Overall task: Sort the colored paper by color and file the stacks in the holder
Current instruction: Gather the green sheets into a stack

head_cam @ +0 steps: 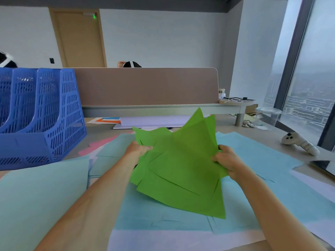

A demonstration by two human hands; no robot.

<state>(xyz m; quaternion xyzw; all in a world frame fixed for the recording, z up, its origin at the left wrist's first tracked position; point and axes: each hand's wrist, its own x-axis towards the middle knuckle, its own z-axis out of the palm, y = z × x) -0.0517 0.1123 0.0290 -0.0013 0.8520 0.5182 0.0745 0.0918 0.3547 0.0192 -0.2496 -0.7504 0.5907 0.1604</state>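
Uneven stack of bright green paper sheets (pixel 181 165) held tilted above the desk, to the right of the blue perforated plastic file holder (pixel 54 113) and nearer the camera. Corners fanned out unevenly, several pointing up. Left hand (pixel 138 148) on the stack edge facing the holder, thumb on top, fingers wrapped under and pinching the paper. Right hand (pixel 226 160) on the edge away from the holder, fingers and thumb clamped on the sheets. Beneath the stack, overlapping pale blue paper sheets (pixel 272 187) spread flat over the desk, reaching close to the holder's base. Pink paper sheet (pixel 97 144) partly covered, just right of the holder's front corner. Orange paper sheet (pixel 108 120) farther back, right of the holder, near the foot of the beige fabric desk divider (pixel 145 86). White handheld controller (pixel 297 142) far right of the holder, lying on the desk beside the pale blue sheets.
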